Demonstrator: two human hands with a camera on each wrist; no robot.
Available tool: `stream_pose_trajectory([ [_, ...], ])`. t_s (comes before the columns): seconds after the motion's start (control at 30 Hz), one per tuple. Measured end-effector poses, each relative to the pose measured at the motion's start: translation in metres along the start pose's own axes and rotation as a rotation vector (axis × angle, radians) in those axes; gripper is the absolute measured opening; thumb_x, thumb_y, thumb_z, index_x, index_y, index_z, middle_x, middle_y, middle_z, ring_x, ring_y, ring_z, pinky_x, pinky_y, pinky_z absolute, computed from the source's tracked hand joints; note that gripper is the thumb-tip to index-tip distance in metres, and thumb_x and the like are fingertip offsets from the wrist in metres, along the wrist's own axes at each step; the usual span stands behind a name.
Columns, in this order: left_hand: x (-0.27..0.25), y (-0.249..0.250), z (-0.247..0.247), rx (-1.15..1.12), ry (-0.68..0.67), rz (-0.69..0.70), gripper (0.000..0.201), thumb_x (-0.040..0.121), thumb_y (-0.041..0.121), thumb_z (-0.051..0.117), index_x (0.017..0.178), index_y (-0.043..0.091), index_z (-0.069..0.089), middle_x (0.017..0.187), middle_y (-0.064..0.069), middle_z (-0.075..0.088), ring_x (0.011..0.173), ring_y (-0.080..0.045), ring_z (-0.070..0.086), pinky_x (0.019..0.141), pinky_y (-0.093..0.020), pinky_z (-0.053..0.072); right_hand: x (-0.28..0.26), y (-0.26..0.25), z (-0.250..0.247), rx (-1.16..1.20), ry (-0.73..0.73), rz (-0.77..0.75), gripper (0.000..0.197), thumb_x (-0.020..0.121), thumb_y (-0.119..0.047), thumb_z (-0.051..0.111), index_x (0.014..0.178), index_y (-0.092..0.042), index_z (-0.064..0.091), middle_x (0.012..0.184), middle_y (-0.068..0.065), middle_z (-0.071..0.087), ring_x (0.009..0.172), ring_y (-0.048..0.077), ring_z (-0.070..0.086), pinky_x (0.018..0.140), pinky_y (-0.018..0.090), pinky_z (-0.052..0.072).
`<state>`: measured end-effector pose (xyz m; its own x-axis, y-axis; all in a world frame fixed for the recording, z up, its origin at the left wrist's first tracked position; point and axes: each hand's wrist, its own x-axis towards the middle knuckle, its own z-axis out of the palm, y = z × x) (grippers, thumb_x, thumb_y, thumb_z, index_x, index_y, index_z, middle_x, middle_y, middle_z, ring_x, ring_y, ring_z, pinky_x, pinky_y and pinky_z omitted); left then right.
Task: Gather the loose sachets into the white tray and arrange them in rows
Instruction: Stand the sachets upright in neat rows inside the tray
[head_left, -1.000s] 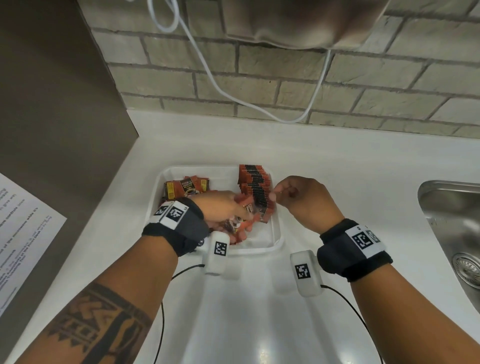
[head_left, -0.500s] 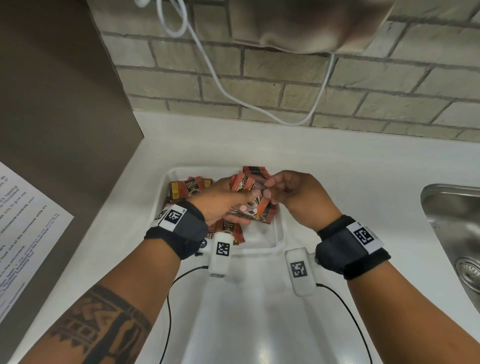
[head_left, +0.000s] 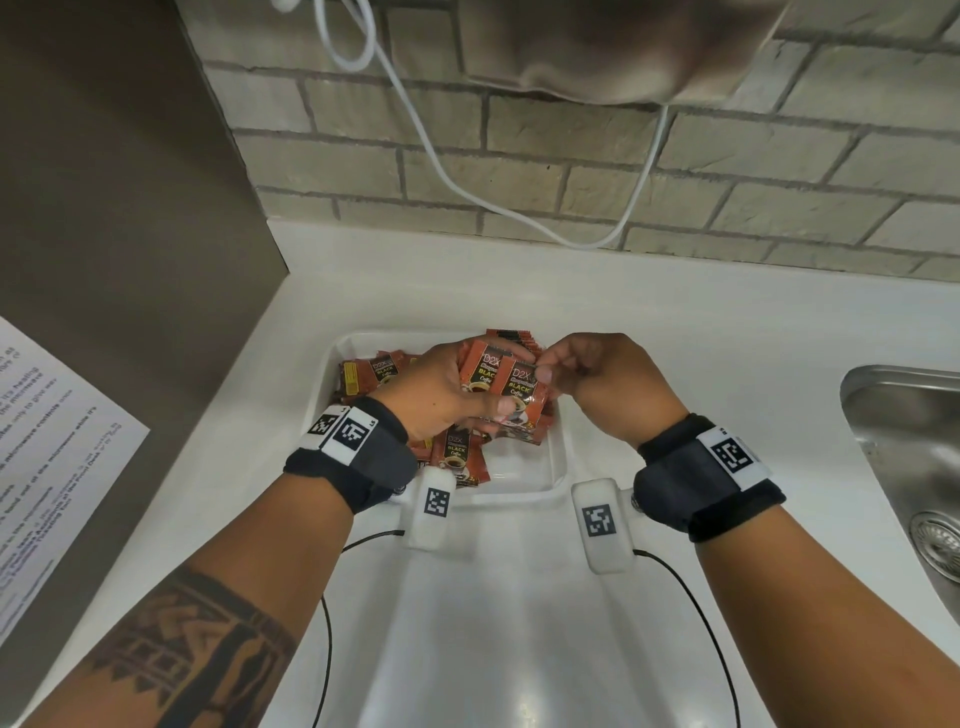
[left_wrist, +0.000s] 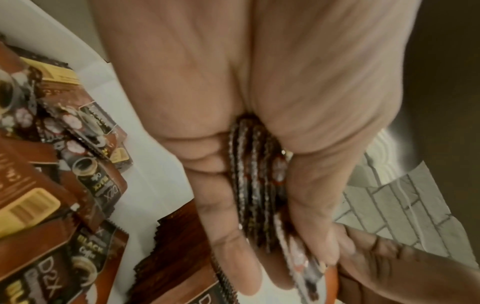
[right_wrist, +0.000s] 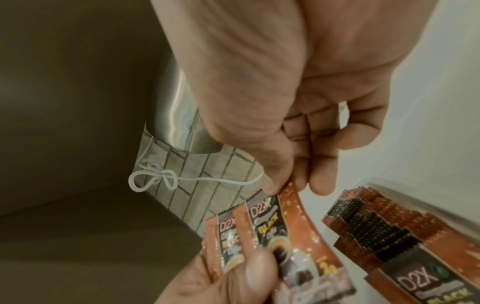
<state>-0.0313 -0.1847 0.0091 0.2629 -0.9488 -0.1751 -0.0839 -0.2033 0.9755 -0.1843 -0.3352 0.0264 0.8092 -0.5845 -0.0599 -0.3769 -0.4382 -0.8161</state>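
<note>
My left hand (head_left: 457, 395) grips a fanned stack of orange-brown coffee sachets (head_left: 501, 384) above the white tray (head_left: 558, 457); the left wrist view shows their edges (left_wrist: 255, 185) clamped between thumb and fingers. My right hand (head_left: 545, 366) pinches the top corner of the front sachet (right_wrist: 283, 232) in that stack. A neat upright row of sachets (right_wrist: 374, 226) stands at the tray's far right. More sachets lie jumbled at the tray's left (head_left: 371, 376) and near side (head_left: 460, 457).
The tray sits on a white counter (head_left: 675, 332) against a brick wall. A steel sink (head_left: 914, 447) lies to the right. A white cable (head_left: 431, 156) hangs on the wall. A printed paper sheet (head_left: 47, 447) hangs at the left.
Both hands have lifted from inside the tray. The left hand now holds the sachets fanned upright, and the right hand has shifted to pinch the front sachet's top corner.
</note>
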Motion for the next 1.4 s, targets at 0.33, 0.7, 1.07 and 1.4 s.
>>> stream_pose_trajectory([
  [0.33,-0.012,-0.009,-0.022,0.326,0.081,-0.126,0.031,0.086,0.050,0.074,0.111,0.034,0.067,0.093,-0.012,0.073,0.075,-0.030,0.072,0.067,-0.043,0.064,-0.011,-0.001,-0.003,-0.270,-0.012,-0.017,0.005,0.089,-0.021,0.071,0.084,-0.022,0.072,0.075,-0.016,0.056,0.070,-0.004,0.052,0.062,0.006,0.035],
  [0.7,0.012,-0.019,0.019,0.689,-0.373,-0.486,0.028,0.097,0.039,0.060,0.116,0.019,0.067,0.068,0.002,0.063,0.050,-0.012,0.049,0.043,-0.017,0.040,-0.009,0.016,0.018,-0.387,-0.056,0.021,0.017,0.087,-0.012,0.065,0.082,-0.022,0.078,0.072,-0.014,0.052,0.068,0.001,0.050,0.061,0.005,0.038],
  [1.07,0.038,-0.022,0.037,0.765,-0.463,-0.535,0.028,0.095,0.036,0.058,0.078,0.014,0.061,0.053,0.006,0.056,0.047,-0.012,0.047,0.042,-0.016,0.037,-0.001,0.030,0.024,-0.430,-0.088,0.036,0.010,0.087,-0.018,0.069,0.083,-0.026,0.074,0.077,-0.016,0.047,0.067,0.001,0.047,0.058,0.012,0.029],
  [1.4,0.041,-0.023,0.035,0.778,-0.448,-0.537,0.031,0.097,0.041,0.056,0.082,0.016,0.063,0.049,0.010,0.054,0.043,-0.009,0.046,0.043,-0.016,0.037,0.003,0.032,0.023,-0.404,-0.087,0.057,0.014,0.082,-0.018,0.077,0.081,-0.027,0.066,0.077,-0.016,0.048,0.079,0.010,0.053,0.062,0.013,0.034],
])
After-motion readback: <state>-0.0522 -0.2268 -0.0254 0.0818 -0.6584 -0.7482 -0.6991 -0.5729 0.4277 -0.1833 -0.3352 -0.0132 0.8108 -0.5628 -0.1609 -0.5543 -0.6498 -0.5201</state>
